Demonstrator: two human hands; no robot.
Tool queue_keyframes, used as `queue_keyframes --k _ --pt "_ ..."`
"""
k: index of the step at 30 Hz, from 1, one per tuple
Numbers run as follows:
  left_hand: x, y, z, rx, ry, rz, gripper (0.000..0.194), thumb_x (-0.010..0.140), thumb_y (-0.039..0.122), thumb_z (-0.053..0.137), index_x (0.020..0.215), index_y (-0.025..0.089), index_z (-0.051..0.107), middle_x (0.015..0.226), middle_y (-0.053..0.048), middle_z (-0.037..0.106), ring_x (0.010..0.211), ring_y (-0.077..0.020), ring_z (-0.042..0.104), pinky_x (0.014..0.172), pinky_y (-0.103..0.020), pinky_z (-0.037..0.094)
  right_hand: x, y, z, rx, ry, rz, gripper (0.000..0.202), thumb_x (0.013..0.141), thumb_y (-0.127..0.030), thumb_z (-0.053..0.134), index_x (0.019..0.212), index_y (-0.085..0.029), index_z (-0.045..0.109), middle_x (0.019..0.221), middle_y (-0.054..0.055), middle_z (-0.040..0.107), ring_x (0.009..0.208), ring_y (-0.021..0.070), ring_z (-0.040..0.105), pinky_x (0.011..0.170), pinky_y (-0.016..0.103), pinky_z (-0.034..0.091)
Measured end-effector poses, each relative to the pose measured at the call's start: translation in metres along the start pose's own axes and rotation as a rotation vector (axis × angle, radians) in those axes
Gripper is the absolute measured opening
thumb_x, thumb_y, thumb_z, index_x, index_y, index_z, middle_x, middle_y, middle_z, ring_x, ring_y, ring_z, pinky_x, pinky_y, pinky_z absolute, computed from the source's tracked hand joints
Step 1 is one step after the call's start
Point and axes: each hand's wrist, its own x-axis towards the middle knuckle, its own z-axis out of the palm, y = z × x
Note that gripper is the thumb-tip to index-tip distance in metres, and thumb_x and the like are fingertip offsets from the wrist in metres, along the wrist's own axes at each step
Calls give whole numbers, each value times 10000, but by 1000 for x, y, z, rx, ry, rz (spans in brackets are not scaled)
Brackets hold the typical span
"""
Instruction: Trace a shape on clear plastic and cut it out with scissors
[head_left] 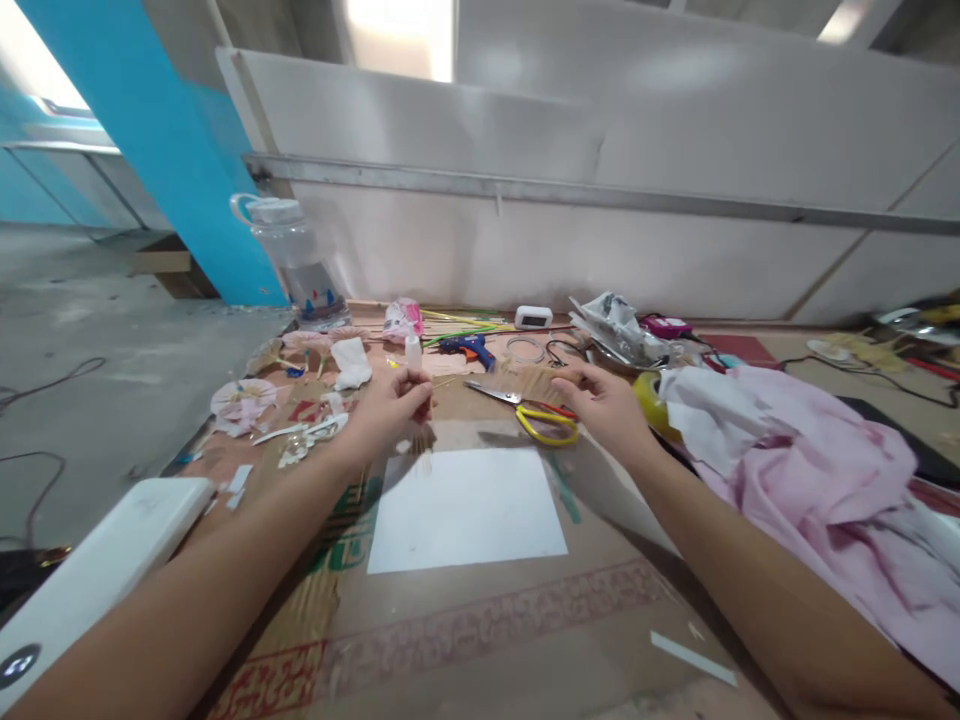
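Note:
My left hand [394, 402] is closed above the far left corner of a white sheet of paper [469, 510]. Whatever it pinches is too small and blurred to name. Just beyond it stands a small white bottle [413, 350]. Between the thumb and fingers of my right hand [604, 402] is a thin, light-brown fringed piece [531, 380], reaching leftward over the scissors. Those scissors [551, 428], with yellow handles, lie on the cardboard by the paper's far right corner, blades pointing left.
A blue glue gun [472, 348] lies beyond my hands. A water jug [300, 265] stands at the back left, near lace-like pieces [244, 402]. Pink cloth [802, 450] is heaped right, beside yellow tape [654, 402]. A white power bank [112, 570] sits front left.

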Motion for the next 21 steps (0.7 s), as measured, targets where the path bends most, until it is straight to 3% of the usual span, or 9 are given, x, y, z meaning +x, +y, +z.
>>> queue_keyframes --k 4,9,15,21 --pt "10 -31 -4 -22 79 -8 361 710 459 708 852 175 537 631 34 614 485 -97 550 454 -209 436 20 27 -24 -112 40 30 303 864 -390 545 929 -170 742 883 70 727 784 212 626 708 321 470" --pt "14 -47 -5 -54 88 -35 396 712 493 710 865 177 525 605 34 612 458 -101 549 437 -209 436 25 54 -34 -219 51 107 314 864 -358 517 957 -165 748 843 80 739 714 219 641 677 336 480" --pt "15 -51 -4 -96 68 -60 408 705 505 723 857 183 524 605 29 620 451 -105 553 429 -212 442 31 60 -15 -294 -12 129 243 877 -322 547 977 -181 718 762 45 731 662 200 652 637 302 482" --pt "17 -48 -4 -119 60 -91 426 690 502 736 870 181 521 605 29 629 444 -105 557 427 -216 455 80 62 21 -395 -91 31 221 882 -233 557 1043 -154 687 933 80 732 792 197 646 730 291 472"
